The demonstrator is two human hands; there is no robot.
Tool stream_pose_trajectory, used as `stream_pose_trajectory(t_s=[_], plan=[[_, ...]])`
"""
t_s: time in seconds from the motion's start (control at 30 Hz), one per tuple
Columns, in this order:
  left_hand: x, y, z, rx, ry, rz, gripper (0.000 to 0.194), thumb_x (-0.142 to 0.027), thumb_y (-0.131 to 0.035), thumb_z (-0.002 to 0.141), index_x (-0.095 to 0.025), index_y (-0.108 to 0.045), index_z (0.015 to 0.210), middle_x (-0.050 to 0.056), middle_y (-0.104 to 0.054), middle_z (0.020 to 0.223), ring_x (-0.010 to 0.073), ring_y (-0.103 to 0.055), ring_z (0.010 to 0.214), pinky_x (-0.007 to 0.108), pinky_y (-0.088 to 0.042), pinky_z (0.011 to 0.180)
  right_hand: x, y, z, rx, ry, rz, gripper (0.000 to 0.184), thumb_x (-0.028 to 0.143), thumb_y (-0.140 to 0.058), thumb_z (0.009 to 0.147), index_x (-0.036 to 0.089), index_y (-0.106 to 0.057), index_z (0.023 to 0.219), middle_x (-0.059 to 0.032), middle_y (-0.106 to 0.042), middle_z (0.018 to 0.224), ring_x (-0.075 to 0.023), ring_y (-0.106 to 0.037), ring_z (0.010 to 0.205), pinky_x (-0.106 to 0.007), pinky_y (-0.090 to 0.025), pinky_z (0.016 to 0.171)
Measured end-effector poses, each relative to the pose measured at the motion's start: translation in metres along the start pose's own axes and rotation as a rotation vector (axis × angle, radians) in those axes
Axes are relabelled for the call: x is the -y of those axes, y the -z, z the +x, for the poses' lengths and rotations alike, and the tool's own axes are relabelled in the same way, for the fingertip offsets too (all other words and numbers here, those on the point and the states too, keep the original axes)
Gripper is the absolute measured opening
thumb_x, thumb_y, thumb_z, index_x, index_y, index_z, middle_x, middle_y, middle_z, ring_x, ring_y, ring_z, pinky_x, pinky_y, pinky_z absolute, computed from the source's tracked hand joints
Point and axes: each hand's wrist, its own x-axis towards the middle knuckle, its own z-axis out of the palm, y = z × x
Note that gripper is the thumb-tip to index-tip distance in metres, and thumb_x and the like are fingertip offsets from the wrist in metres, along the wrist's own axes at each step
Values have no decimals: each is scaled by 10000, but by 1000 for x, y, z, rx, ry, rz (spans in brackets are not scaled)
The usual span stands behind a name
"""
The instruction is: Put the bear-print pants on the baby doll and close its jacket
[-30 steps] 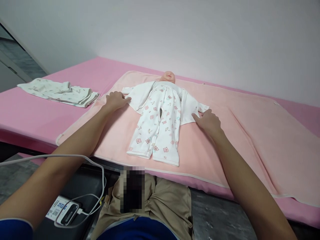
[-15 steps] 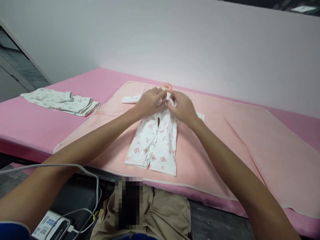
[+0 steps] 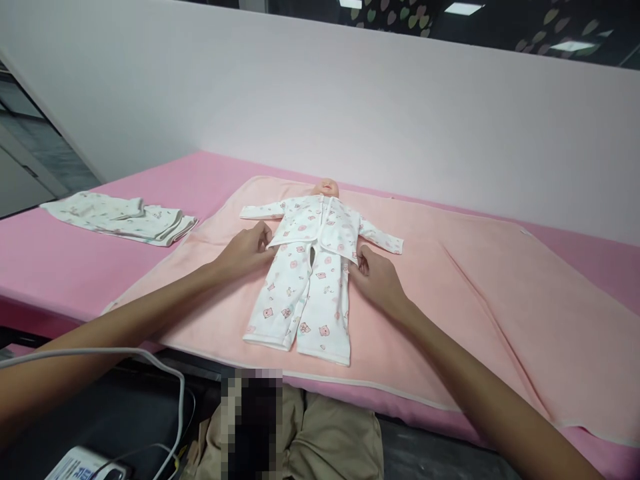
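A baby doll [image 3: 326,187] lies on its back on a peach blanket [image 3: 450,300], dressed in a white top [image 3: 320,223] and white trousers [image 3: 305,300], both printed with pink bears. The top is closed over its chest, sleeves spread out sideways. My left hand [image 3: 247,250] pinches the top's lower hem at the doll's left side of the view. My right hand [image 3: 375,273] pinches the hem on the other side. Only the doll's head shows outside the clothes.
The blanket covers a pink mattress [image 3: 75,267] against a pale wall [image 3: 350,113]. A folded white printed cloth [image 3: 120,217] lies at the far left. A white cable [image 3: 125,357] and a device [image 3: 85,465] are below the bed's front edge, beside my tan trousers [image 3: 330,440].
A second ago my hands lay on the top's spread-open flaps. They met at the doll's chest, closing the top, then moved down to its hem on either side.
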Motion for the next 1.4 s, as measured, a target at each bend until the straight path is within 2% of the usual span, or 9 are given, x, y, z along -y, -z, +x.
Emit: stream_pose_trajectory(t_s=[0.23, 0.33, 0.43, 0.5, 0.63, 0.73, 0.97, 1.17, 1.4], plan=[[-5, 11, -23, 12, -36, -4, 220, -462, -608, 920, -275, -518, 993, 20, -661, 760, 257, -614, 732, 381, -436, 655, 5, 7, -20, -13, 86, 63, 210, 330, -571, 1002, 250, -465, 838, -16, -613, 760, -221, -531, 680, -380, -412, 725], [-11, 15, -1, -102, -68, -36, 209, -450, -577, 944, -265, -548, 1038, 51, -712, 932, 248, -627, 789, 384, -467, 689, 0, 9, 0, -111, 138, 143, 167, 342, -547, 1036, 246, -524, 901, -45, -661, 908, -234, -574, 803, -394, -461, 815], [-28, 19, 46, -134, -136, -115, 283, -473, -616, 941, -239, -574, 1094, 101, -738, 1209, 241, -681, 927, 384, -533, 797, 3, 17, 45, -95, 205, 167, 149, 361, -565, 1033, 238, -619, 1097, -82, -675, 1114, -240, -591, 924, -391, -489, 867], [-44, 22, 81, -39, -115, -146, 335, -509, -662, 922, -227, -617, 1098, 122, -743, 1280, 254, -717, 1003, 371, -563, 817, 10, 24, 80, 49, 256, 135, 236, 372, -600, 1008, 235, -660, 1191, -99, -657, 1176, -248, -599, 979, -392, -501, 883], [-69, 28, 133, 328, -73, -26, 389, -583, -736, 857, -209, -742, 963, 141, -804, 1113, 277, -769, 909, 349, -579, 707, 21, 38, 132, 414, 197, 57, 271, 342, -713, 939, 262, -698, 1198, -84, -671, 1131, -242, -628, 952, -367, -505, 822], [-74, 28, 148, 429, -92, 46, 347, -529, -743, 818, -213, -820, 941, 127, -823, 1045, 266, -768, 840, 341, -574, 676, 23, 43, 145, 501, 147, 17, 196, 313, -751, 915, 264, -696, 1098, -58, -682, 1071, -221, -623, 891, -332, -468, 752], [-67, 19, 144, 386, -100, 43, 314, -483, -705, 802, -252, -863, 942, 98, -807, 953, 262, -705, 780, 341, -490, 637, 21, 16, 144, 180, 298, 265, 164, 354, -710, 934, 226, -632, 1000, -69, -708, 1146, -216, -606, 943, -363, -506, 848], [-76, 22, 137, 421, 33, -46, 329, -459, -774, 731, -264, -862, 981, 79, -771, 976, 267, -688, 909, 323, -464, 714, 2, -24, 140, -23, 233, 468, 309, 499, -784, 910, 259, -680, 1074, -52, -761, 1151, -211, -637, 899, -389, -564, 885], [-76, 22, 138, 422, 78, -98, 332, -433, -803, 683, -263, -878, 958, 68, -734, 898, 270, -673, 942, 342, -455, 792, -3, -36, 133, -142, 137, 608, 266, 458, -909, 805, 256, -776, 915, -45, -823, 1065, -244, -745, 989, -432, -618, 957]])
